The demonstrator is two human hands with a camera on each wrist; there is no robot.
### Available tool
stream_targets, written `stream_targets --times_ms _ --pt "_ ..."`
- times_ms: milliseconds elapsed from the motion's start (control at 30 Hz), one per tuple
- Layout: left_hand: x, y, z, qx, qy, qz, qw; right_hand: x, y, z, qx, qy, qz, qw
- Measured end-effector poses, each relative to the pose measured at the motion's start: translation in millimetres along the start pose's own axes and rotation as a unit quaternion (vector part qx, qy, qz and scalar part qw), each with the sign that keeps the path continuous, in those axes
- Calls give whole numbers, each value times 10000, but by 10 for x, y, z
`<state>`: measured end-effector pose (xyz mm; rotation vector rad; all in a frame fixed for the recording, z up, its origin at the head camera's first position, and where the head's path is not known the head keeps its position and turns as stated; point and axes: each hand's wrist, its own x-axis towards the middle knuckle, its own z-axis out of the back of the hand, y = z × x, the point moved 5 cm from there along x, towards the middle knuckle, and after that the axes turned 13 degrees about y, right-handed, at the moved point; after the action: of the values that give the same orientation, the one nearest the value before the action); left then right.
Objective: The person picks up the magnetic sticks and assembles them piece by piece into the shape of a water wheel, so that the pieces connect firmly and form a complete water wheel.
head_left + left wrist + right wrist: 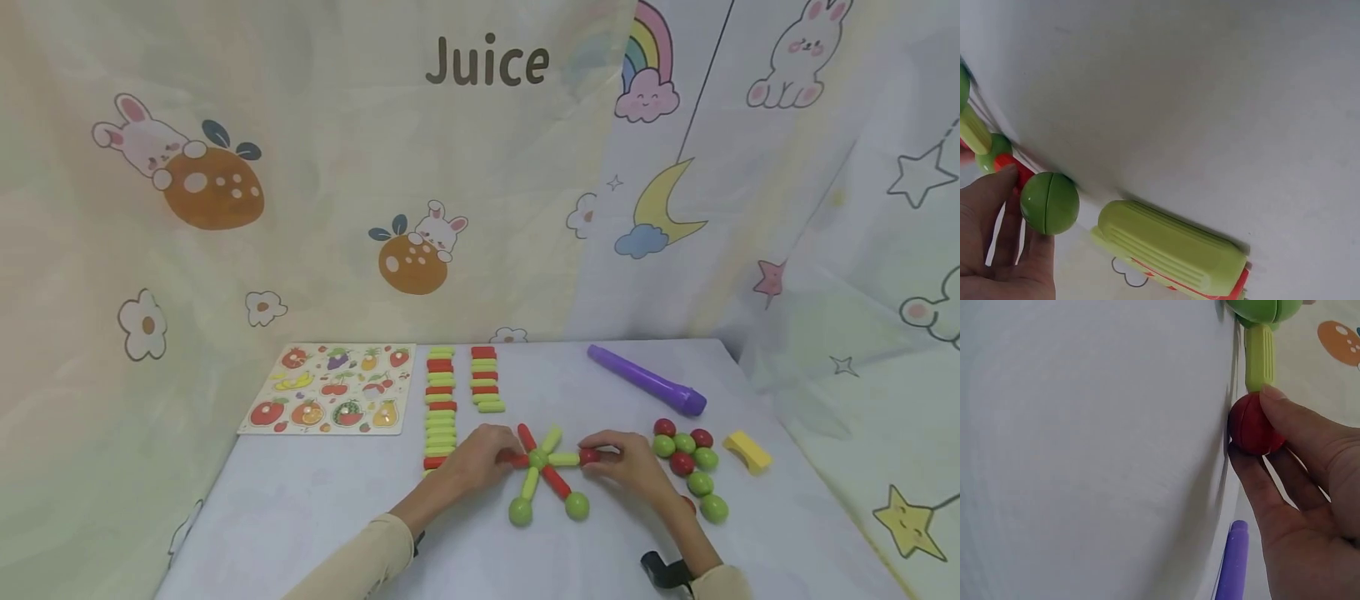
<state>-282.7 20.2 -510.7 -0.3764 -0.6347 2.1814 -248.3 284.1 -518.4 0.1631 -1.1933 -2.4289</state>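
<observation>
A star-shaped build of red and yellow-green sticks lies around a central green ball (538, 458). Two lower sticks end in green balls, one on the left (521, 511) and one on the right (577, 505). My left hand (476, 458) pinches the left red stick (1021, 173); a green ball (1050, 203) at that stick's outer end shows only in the left wrist view. Opposite, my right hand (626, 462) pinches a red ball (1254, 425) at the tip of the right yellow-green stick (1260, 359). Two upper sticks, one red (527, 436) and one yellow-green (552, 437), have bare ends.
Two columns of loose sticks, one long (441, 421) and one short (485, 377), lie behind the left hand. A fruit puzzle board (337, 392) is far left, a purple tube (645, 381) back right. Red and green balls (701, 483) and a yellow arch block (747, 452) lie right.
</observation>
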Motion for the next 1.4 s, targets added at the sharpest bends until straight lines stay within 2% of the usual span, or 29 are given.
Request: stream_targets --times_ms 133,233,367,467,567,700,833,967,1133,1300,1400 --pt "-11 -21 10 215 -17 41 9998 6 -9 -17 179 98 -46 9998" --pt "-40 -64 12 318 -341 84 9989 5 -7 -18 242 141 -57 9996" --pt "-132 -223 -55 111 -801 146 9966 -8 6 -18 150 154 34 9998" --pt "-175 -351 -170 -110 -832 341 9959 -31 2 -16 50 81 -8 10000" --pt "-158 -408 -283 -236 -793 726 9939 -53 -14 -14 11 -4 -102 9999" --pt "-106 -403 -355 -314 -885 1077 9897 -74 -9 -18 3 -14 -113 9999" --pt "-73 -388 -329 -392 -997 1091 9882 -95 -6 -31 0 70 -175 9998" --pt "-87 -346 -269 -665 -973 1144 9864 -120 -25 -35 -25 223 -366 9991" --pt "-110 -248 -203 -791 -1037 1019 9862 -166 -25 -28 93 473 -551 9973" --pt "-99 -164 -167 -704 -1121 955 9866 -325 61 128 69 324 -568 9978" --pt "-102 -138 -159 -716 -1107 1054 9856 -463 112 298 -387 160 -735 9964"
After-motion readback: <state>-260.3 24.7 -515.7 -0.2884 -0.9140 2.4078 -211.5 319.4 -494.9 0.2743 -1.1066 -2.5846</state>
